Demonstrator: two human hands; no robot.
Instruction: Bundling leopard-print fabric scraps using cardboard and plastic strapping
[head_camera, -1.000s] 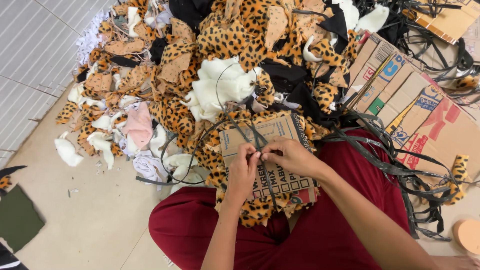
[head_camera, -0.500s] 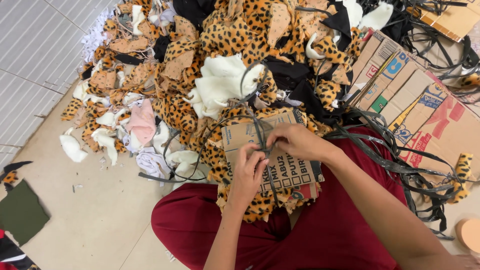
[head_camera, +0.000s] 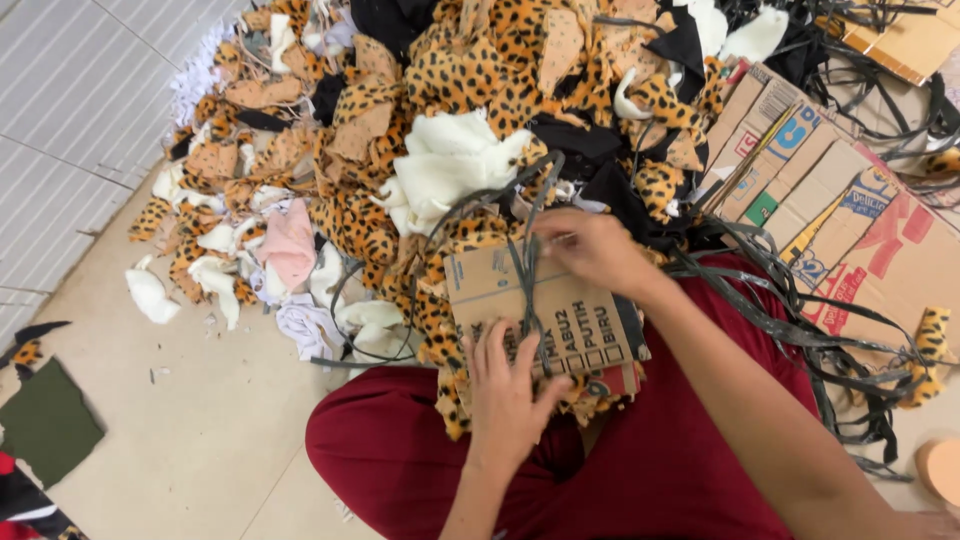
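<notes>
Cardboard bundle (head_camera: 545, 320) pinned by left hand (head_camera: 505, 395), right hand (head_camera: 590, 250) at its far edge.

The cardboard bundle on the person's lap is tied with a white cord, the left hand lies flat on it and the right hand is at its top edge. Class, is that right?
Not quite. In the head view the strap around the cardboard bundle is dark, not white. The left hand lies flat on it, and the right hand is at its top edge.
</notes>
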